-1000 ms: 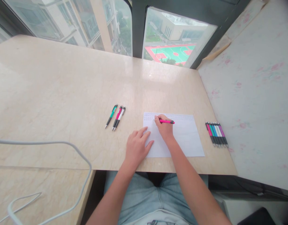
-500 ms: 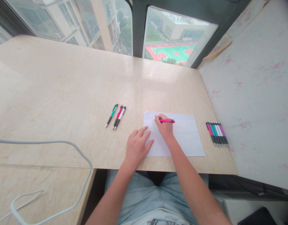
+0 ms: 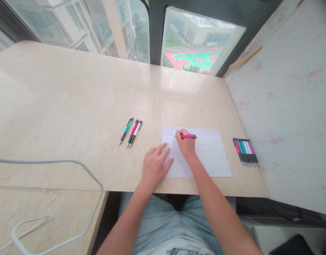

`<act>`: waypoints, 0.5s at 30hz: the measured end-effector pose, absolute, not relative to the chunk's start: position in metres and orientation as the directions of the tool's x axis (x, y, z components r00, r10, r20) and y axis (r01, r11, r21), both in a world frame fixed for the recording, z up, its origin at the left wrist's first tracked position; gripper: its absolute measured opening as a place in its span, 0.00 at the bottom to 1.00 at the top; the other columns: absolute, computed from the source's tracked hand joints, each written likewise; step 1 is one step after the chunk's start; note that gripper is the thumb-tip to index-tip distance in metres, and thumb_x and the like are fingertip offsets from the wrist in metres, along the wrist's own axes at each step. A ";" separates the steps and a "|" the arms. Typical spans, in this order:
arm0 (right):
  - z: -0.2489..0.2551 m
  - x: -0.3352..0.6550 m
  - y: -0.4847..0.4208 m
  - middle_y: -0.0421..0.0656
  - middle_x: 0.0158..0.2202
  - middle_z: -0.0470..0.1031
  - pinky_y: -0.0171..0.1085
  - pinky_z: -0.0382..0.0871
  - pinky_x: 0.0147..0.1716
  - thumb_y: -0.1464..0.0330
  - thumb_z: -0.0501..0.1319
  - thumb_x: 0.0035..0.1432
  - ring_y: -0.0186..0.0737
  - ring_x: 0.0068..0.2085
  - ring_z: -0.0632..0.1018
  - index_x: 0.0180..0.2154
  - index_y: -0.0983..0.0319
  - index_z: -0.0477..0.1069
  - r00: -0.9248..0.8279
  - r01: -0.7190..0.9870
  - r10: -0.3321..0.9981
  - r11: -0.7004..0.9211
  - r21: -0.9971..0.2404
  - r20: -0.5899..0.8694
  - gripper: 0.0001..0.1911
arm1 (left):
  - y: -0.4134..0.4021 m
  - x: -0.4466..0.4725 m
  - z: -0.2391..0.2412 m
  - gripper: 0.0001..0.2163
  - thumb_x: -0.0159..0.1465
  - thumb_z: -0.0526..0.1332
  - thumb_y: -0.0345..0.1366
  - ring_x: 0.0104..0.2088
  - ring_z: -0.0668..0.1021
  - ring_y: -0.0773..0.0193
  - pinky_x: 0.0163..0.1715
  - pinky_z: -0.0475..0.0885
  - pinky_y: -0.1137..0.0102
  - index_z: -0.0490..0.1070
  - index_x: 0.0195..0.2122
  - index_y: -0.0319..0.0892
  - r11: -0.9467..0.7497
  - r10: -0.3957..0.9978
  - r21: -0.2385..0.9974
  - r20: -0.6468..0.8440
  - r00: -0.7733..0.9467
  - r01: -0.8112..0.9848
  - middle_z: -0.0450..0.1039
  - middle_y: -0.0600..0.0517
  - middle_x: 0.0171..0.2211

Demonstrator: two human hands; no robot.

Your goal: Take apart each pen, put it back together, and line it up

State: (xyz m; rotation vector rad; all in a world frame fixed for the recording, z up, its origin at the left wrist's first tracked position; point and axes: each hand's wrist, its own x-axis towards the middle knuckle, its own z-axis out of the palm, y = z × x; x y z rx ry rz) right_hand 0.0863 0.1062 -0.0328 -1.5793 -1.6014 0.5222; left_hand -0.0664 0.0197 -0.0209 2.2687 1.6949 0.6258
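The right hand (image 3: 186, 146) has its fingers curled tight around a pink pen (image 3: 189, 136), tip on the white sheet (image 3: 209, 156) near its upper left. The left hand (image 3: 155, 164) lies flat, fingers spread, on the sheet's left edge. Three pens (image 3: 131, 131) lie at 10 o'clock, a pen row (image 3: 245, 151) at 3 o'clock

The marks along the top of the sheet of paper (image 3: 205, 156) are too small to read, and the tip of the pink pen (image 3: 189, 136) is hidden behind the right hand (image 3: 186, 146). The paper's near left corner lies under the left hand (image 3: 155, 166). The white cable (image 3: 59, 198) runs off the left and bottom edges.
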 end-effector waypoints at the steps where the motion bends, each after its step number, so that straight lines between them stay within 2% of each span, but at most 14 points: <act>1: -0.033 0.087 0.106 0.34 0.18 0.58 0.34 0.55 0.26 0.64 0.53 0.63 0.32 0.22 0.61 0.22 0.59 0.58 0.111 0.623 0.960 0.134 -0.771 0.257 0.17 | 0.020 -0.066 -0.021 0.14 0.66 0.60 0.41 0.48 0.74 0.50 0.49 0.70 0.53 0.73 0.50 0.45 -0.296 0.953 0.436 0.192 0.234 0.850 0.71 0.47 0.59; 5: -0.033 0.092 0.107 0.35 0.19 0.62 0.34 0.58 0.26 0.60 0.54 0.63 0.33 0.23 0.64 0.24 0.59 0.62 0.192 0.485 0.960 0.086 -0.870 0.202 0.17 | 0.020 -0.067 -0.021 0.13 0.65 0.61 0.41 0.48 0.75 0.50 0.49 0.70 0.54 0.73 0.50 0.46 -0.292 0.954 0.446 0.193 0.227 0.846 0.71 0.47 0.58; 9: -0.030 0.098 0.108 0.35 0.20 0.63 0.35 0.60 0.26 0.56 0.56 0.63 0.34 0.23 0.65 0.27 0.60 0.69 0.199 0.200 0.977 0.039 -0.979 0.080 0.18 | 0.021 -0.067 -0.022 0.13 0.66 0.61 0.41 0.48 0.75 0.51 0.49 0.70 0.54 0.73 0.50 0.46 -0.293 0.954 0.445 0.199 0.225 0.846 0.71 0.47 0.58; 12: -0.026 0.104 0.102 0.39 0.24 0.67 0.35 0.62 0.27 0.54 0.55 0.63 0.35 0.27 0.68 0.32 0.60 0.75 0.133 -0.044 0.991 -0.004 -0.999 -0.010 0.18 | 0.021 -0.067 -0.022 0.13 0.66 0.60 0.41 0.47 0.75 0.51 0.49 0.71 0.54 0.73 0.50 0.45 -0.294 0.953 0.434 0.206 0.224 0.852 0.72 0.47 0.58; 15: -0.019 0.114 0.084 0.41 0.30 0.70 0.35 0.63 0.28 0.54 0.57 0.61 0.37 0.32 0.70 0.36 0.59 0.78 0.075 -0.188 0.993 -0.081 -0.979 -0.096 0.18 | 0.021 -0.067 -0.023 0.13 0.66 0.61 0.41 0.47 0.75 0.51 0.50 0.71 0.54 0.74 0.49 0.45 -0.299 0.950 0.428 0.218 0.224 0.853 0.72 0.47 0.58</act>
